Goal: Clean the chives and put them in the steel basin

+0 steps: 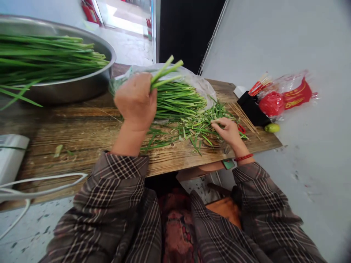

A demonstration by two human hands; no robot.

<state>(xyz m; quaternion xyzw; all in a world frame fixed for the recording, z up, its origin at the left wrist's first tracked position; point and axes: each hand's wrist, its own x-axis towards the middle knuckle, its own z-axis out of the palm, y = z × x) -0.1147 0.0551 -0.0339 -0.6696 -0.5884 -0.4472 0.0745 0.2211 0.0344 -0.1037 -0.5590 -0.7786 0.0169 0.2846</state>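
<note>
My left hand (135, 98) is closed in a fist around a few garlic chives (166, 73), their pale cut ends sticking up past the thumb. Behind and beside that fist lies a bundle of garlic chives (181, 98) on a clear plastic bag (204, 89). Over the right edge of a heap of chive trimmings (196, 126), my right hand (226, 130) has thumb and fingers drawn together in a pinch. Whether anything sits between those fingertips is too small to tell.
A steel basin (79, 86) of long chives stands at the back left of the wooden table (90, 128). A white device (12, 157) with a cable is at left. Toward the right are thin sticks (245, 118), a black box (253, 109), red packaging (298, 93) and a green fruit (272, 128).
</note>
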